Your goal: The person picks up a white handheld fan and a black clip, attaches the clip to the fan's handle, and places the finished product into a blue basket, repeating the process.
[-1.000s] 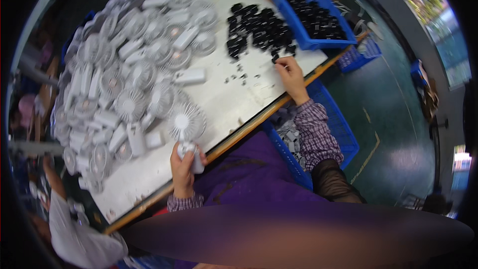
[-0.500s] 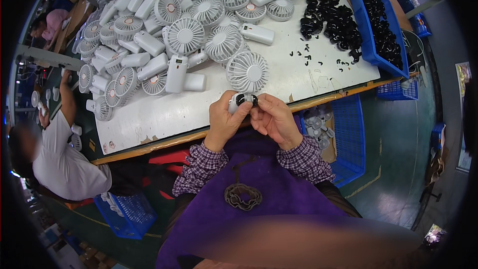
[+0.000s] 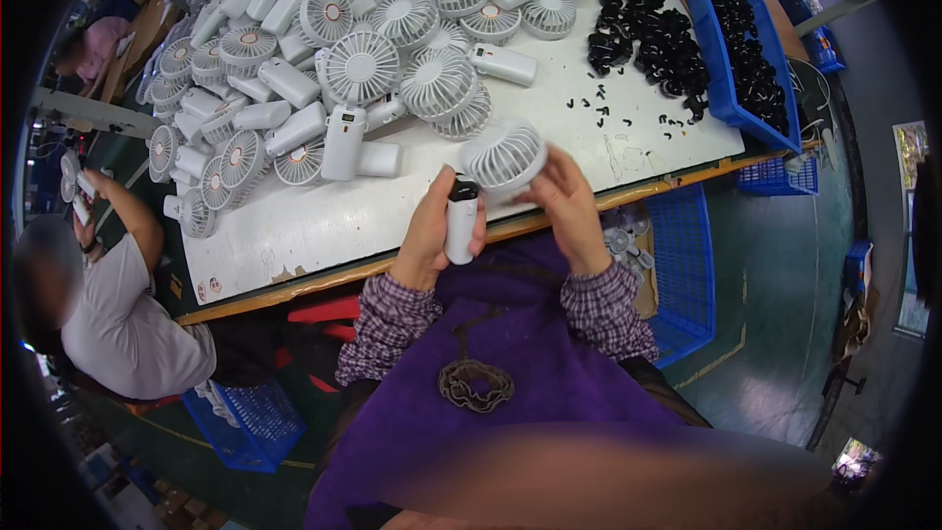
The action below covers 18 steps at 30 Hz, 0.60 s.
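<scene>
In mid-frame, a white fan (image 3: 498, 159) is grasped by its handle (image 3: 460, 233) in the left hand (image 3: 424, 238) and its rim in the right hand (image 3: 574, 206), apparently for head-tilting, a steady handle being called for next.

White fan (image 3: 504, 154): round ribbed head, tilted, slightly blurred, held at edge by right hand (image 3: 569, 198); handle nearly upright in left hand (image 3: 430, 234), black piece (image 3: 463, 188) at top.

Can't really read any text here tbh. There's a tiny dark screen (image 3: 347, 118) on one white fan handle (image 3: 342, 150), plus small reddish marks (image 3: 209, 287) on the counter (image 3: 257, 257), all too small.
</scene>
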{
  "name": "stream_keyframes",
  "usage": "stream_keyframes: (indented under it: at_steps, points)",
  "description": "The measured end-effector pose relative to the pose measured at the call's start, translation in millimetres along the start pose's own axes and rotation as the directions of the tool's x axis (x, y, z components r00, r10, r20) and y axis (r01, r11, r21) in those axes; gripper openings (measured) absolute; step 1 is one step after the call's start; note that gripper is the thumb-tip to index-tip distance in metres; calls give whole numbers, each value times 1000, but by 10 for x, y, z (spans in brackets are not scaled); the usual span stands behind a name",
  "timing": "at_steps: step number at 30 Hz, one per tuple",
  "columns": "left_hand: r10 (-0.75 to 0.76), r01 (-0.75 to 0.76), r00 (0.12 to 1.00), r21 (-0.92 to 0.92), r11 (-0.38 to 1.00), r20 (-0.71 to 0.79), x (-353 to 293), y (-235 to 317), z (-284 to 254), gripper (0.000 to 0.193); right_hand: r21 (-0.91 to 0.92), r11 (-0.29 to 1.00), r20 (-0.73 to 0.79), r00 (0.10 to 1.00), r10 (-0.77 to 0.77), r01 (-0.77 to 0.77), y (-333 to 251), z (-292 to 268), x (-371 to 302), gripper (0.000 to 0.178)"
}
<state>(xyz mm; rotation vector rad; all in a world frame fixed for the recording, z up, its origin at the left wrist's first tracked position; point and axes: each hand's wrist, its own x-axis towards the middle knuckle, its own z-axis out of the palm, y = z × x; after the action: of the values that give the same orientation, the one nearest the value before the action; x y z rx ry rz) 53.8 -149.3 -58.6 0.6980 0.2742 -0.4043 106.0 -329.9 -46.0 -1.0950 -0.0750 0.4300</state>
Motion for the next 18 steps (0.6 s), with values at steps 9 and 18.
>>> stream_keyframes:
  at_steps: [9,18]
  points:
    - [-125,144,981,-128,981,147,8,-167,397,61,-65,989,-44,989,-139,136,-359,139,399,40]
    - [-96,301,866,-358,884,491,48,-334,156,36,417,881,298,949,102,-225,21,19,62,55]
